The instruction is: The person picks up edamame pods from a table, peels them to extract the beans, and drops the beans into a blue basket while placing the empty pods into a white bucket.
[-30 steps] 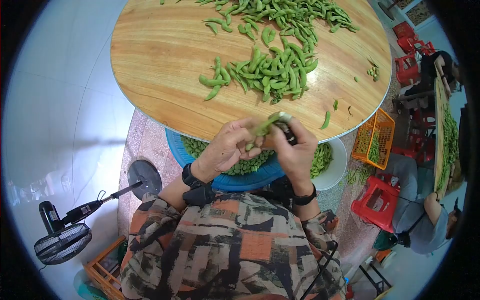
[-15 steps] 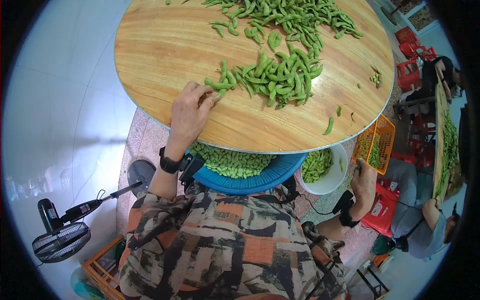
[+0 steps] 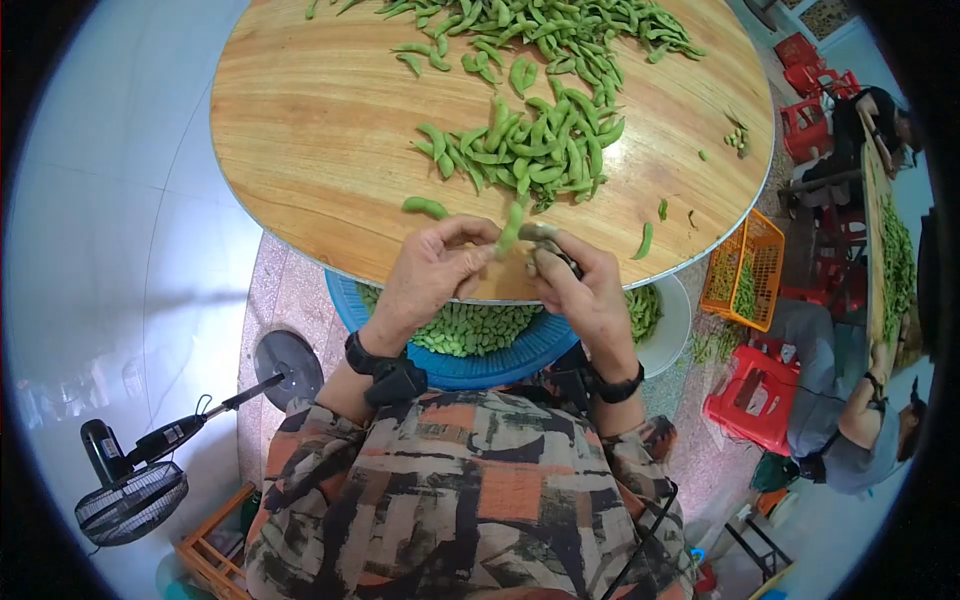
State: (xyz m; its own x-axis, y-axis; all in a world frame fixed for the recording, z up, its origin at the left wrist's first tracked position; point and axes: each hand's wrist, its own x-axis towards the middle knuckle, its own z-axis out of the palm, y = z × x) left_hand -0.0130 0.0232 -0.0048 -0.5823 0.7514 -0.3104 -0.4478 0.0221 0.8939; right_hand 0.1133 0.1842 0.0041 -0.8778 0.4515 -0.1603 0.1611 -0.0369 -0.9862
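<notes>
Above the near edge of the round wooden table (image 3: 300, 130), my left hand (image 3: 435, 275) pinches a green pod (image 3: 511, 228) held upright. My right hand (image 3: 582, 285) is closed beside it, its fingertips near the pod; a small dark object shows at its fingers, too blurred to name. A single pod (image 3: 425, 207) lies just beyond my left hand. Farther in is a pile of green pods (image 3: 540, 145), with a larger heap (image 3: 560, 30) behind it. Below the table edge, a blue basin (image 3: 450, 372) holds shelled green beans (image 3: 470, 330), partly hidden by my hands.
A white bucket (image 3: 680, 325) with green pieces stands right of the basin, near an orange crate (image 3: 765, 270) and a red stool (image 3: 750, 400). A black fan (image 3: 130, 500) is at left. Other people (image 3: 850, 420) sit by another table at right.
My left hand has lifted a pod and moved right, toward my body's midline. My right hand has come from beside the bucket to meet it over the table edge. The view has shifted slightly.
</notes>
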